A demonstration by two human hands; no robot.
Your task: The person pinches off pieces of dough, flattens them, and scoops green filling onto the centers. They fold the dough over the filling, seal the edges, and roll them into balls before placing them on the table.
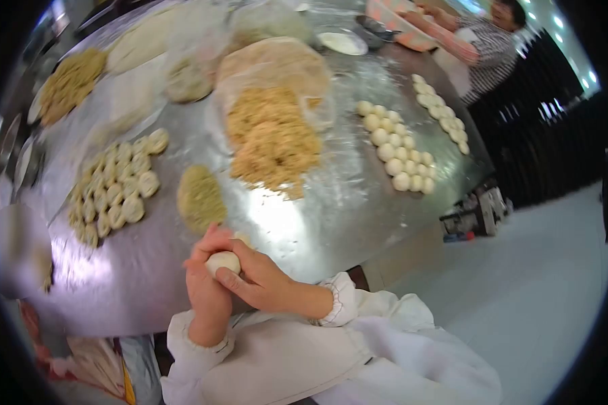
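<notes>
Cupped together at the table's near edge, my left hand (207, 291) and my right hand (266, 278) are closed around a smooth white dough ball (223, 262). My right thumb lies across the front of the ball, and the left fingers are slightly blurred. Just beyond my fingertips is an oval mound of greenish-yellow filling (202, 198). A small pale piece (240, 238) shows partly behind my hands. Farther back, a heap of crumbly orange-yellow filling (277, 145) spills from a clear plastic bag (270, 61).
Flattened filled rounds (117, 185) sit in rows at left on the metal table (358, 216). Rows of dough balls (397, 150) and more pieces (441, 111) lie right. A brown-yellow mound (71, 84) is far left. Another person (483, 50) works at a patterned basin (402, 28).
</notes>
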